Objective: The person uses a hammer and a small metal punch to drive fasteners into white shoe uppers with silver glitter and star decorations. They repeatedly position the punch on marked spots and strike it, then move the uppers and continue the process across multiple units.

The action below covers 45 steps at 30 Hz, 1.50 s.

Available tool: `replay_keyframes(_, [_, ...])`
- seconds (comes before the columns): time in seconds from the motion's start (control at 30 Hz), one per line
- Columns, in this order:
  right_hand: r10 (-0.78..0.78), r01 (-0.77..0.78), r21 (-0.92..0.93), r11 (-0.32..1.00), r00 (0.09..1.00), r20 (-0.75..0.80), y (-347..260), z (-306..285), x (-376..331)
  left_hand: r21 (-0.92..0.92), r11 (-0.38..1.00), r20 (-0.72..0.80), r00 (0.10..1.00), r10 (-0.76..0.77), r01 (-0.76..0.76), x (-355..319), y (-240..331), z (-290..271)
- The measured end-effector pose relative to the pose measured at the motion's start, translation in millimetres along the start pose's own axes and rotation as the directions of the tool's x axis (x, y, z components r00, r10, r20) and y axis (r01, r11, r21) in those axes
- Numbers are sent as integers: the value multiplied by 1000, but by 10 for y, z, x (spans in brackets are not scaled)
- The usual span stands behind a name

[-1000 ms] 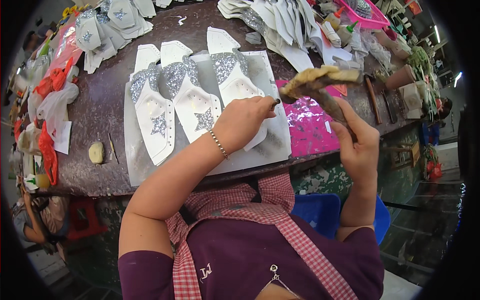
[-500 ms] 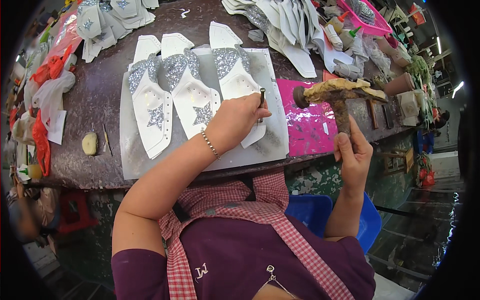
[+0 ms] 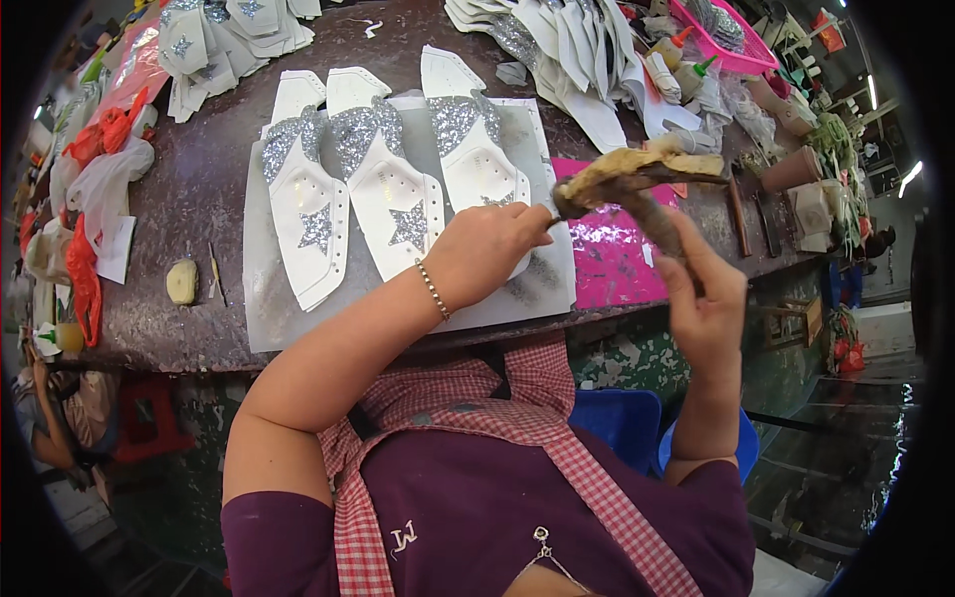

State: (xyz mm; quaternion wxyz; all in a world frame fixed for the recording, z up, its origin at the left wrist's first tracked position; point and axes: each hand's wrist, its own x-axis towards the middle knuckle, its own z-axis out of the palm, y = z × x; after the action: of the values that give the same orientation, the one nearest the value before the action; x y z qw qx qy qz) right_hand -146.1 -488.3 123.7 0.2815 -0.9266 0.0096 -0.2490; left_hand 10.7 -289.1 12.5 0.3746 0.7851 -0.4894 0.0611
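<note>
My right hand point(image 3: 708, 294) is wrapped round the handle of a worn hammer point(image 3: 622, 179), its head bound in yellowish, ragged wrapping. The hammer's dark face is at the fingertips of my left hand point(image 3: 489, 257); whether it touches is blurred. Those closed left fingers pinch a slim metal punch point(image 3: 553, 221), mostly hidden now. They are over the lower part of the right-hand shoe upper point(image 3: 468, 164), which is white with silver glitter. Two matching uppers lie to its left, a middle one point(image 3: 370, 204) and a left one point(image 3: 298, 204), each with a glitter star and edge holes.
A pale board point(image 3: 269, 323) lies under the uppers, beside a shiny pink sheet point(image 3: 607, 284). Stacks of white pieces point(image 3: 572, 60) stand behind, near glue bottles point(image 3: 691, 75) and a pink basket point(image 3: 746, 50). A yellowish lump point(image 3: 182, 283) and thin tool point(image 3: 216, 274) lie left.
My right hand has tilted the hammer leftward, bringing its face to my left fingertips. My left hand has moved slightly right and down, and the punch, upright before, is now mostly hidden.
</note>
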Motion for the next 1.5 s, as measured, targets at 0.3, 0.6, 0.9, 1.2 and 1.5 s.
replay_keyframes(0.3, [331, -325, 315, 892, 943, 36, 181, 89, -329, -176, 933, 61, 949, -309, 315, -89, 66, -126])
replay_keyframes(0.6, [337, -326, 385, 863, 941, 39, 161, 118, -322, -220, 936, 34, 961, -275, 276, -113, 65, -116])
replay_keyframes(0.9, [76, 277, 828, 488, 931, -356, -201, -150, -14, -104, 995, -22, 1000, -12, 10, -98, 78, -45])
replay_keyframes(1.2, [182, -189, 145, 971, 982, 58, -121, 57, -113, -47, 997, 49, 997, -59, 61, -123, 97, -79])
replay_keyframes(1.5, [173, -262, -444, 857, 957, -232, 777, 392, -405, -780, 399, 256, 828, -499, 482, -379, 167, -480])
